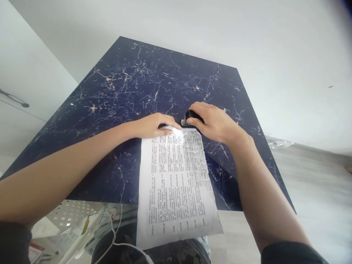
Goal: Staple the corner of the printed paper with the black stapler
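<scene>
A printed sheet of paper [176,183] lies lengthwise on the dark blue marble table [132,84], its near end hanging over the table's front edge. My left hand [154,125] presses down on the sheet's far left corner, fingers curled over the paper. My right hand [214,123] is closed around a small black stapler [189,119] at the sheet's far edge, with the stapler's nose at the paper's top.
White walls stand behind and to the left of the table. A white cable [115,234] hangs below the table's front edge near my lap. Pale floor [316,190] runs along the right side.
</scene>
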